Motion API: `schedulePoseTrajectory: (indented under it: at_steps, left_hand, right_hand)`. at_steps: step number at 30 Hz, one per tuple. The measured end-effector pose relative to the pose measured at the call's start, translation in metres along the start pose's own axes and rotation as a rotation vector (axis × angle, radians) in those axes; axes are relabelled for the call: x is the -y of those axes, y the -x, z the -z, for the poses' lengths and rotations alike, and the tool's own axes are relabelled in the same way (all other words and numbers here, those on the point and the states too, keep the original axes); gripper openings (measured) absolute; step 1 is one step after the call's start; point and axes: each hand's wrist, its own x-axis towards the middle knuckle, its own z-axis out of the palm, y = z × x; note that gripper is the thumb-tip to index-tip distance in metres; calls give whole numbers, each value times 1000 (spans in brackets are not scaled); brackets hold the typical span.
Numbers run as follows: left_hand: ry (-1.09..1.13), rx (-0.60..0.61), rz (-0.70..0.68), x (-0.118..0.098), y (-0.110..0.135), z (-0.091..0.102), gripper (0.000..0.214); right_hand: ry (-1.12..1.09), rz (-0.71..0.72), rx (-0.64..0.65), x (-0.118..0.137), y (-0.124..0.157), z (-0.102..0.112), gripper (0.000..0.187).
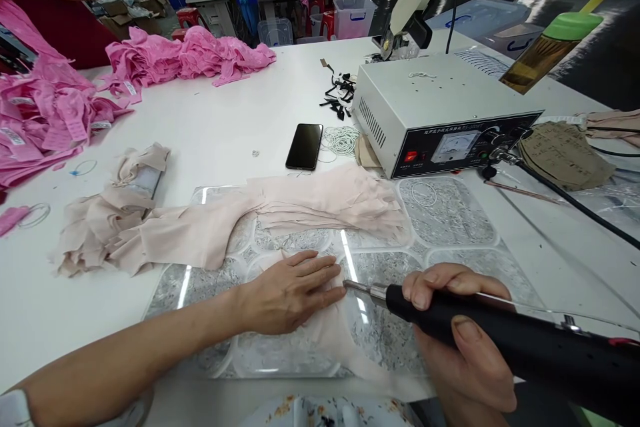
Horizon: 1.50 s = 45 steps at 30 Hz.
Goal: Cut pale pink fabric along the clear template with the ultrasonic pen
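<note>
My left hand (293,290) lies flat, fingers stretched out, on a pale pink piece of fabric (333,337) on the clear patterned mat (390,340). In my right hand (460,340) is a black handheld ultrasonic welding tool (500,340) with a metal tip. That tip reaches the fabric's edge beside my left fingertips; whether it touches the cloth I cannot tell. Behind my hands a layered stack of pale pink fabric pieces (330,203) rests on the mat. It runs left into a bunched pile of the same cloth (103,223).
A white control box (450,107) stands at the right, with a cable (575,197) trailing from its front. Around it are a phone (304,147), a tilted green-lidded bottle (550,53) and brown patterns (565,153). Pink garments (180,60) lie far left by another person (55,7).
</note>
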Motion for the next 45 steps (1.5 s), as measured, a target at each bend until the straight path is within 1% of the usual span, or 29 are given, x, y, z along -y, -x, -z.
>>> schedulePoseTrajectory:
  at_steps: [8, 14, 17, 21, 28, 32, 37, 41, 45]
  left_hand:
    - [-3, 12, 4, 0, 0, 1, 39]
    - [13, 4, 16, -2, 1, -1, 40]
    - [43, -7, 36, -3, 2, -1, 41]
    - [85, -51, 95, -5, 2, 1, 34]
    - [29, -120, 125, -15, 2, 6, 29]
    - [5, -165, 143, -24, 2, 3, 29]
    - [11, -170, 174, -31, -1, -4, 32]
    - [19, -151, 186, -34, -1, -5, 32]
    - [26, -148, 202, -35, 1, -4, 30]
  right_hand:
    - [42, 40, 23, -1, 0, -1, 8]
    - [8, -1, -48, 1, 1, 2, 9]
    - [-22, -28, -36, 9, 4, 4, 10]
    - [-59, -53, 0, 15, 10, 6, 10]
    - [-109, -68, 25, 13, 18, 9, 10]
    - [-118, -54, 19, 13, 18, 10, 10]
    - [-127, -33, 9, 11, 22, 9, 11]
    - [-119, -38, 13, 12, 22, 9, 12]
    - [-106, -1, -51, 8, 16, 9, 13]
